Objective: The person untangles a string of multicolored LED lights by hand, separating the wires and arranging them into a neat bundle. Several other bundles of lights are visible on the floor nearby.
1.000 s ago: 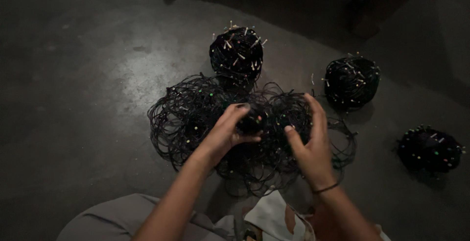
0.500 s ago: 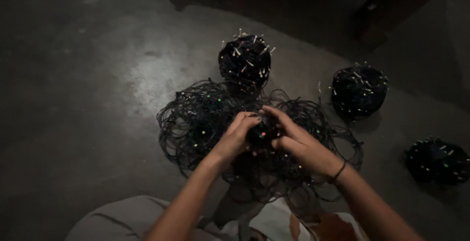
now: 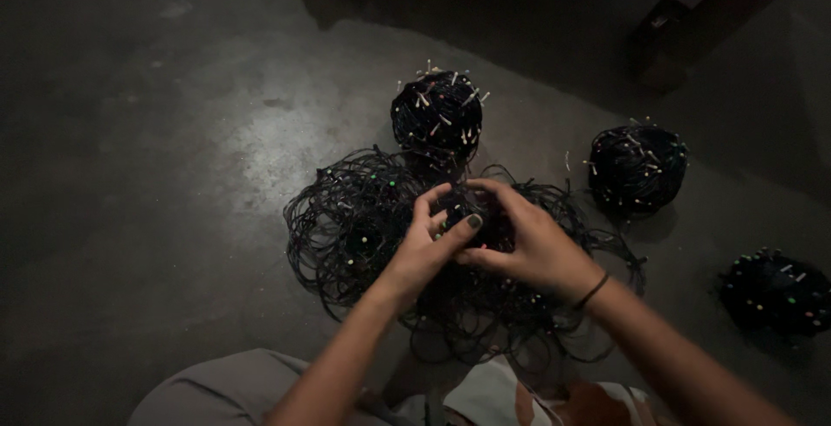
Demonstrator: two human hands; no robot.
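Nearest, the grey-trousered knee point(image 3: 208, 387) of the person sits at the bottom edge. Above it, the left hand point(image 3: 426, 248) and right hand point(image 3: 530, 244) meet over a small dark ball of black string-light wire point(image 3: 472, 214), fingers curled round it, left thumb pressed on its front. It sits over the loose tangled heap of black wire with tiny coloured bulbs point(image 3: 355, 222) on the grey concrete floor point(image 3: 173, 132). This looks like winding; another turn would need slack drawn from the heap. Beyond lie three wound black wire balls point(image 3: 437, 114), point(image 3: 638, 166), point(image 3: 775, 292).
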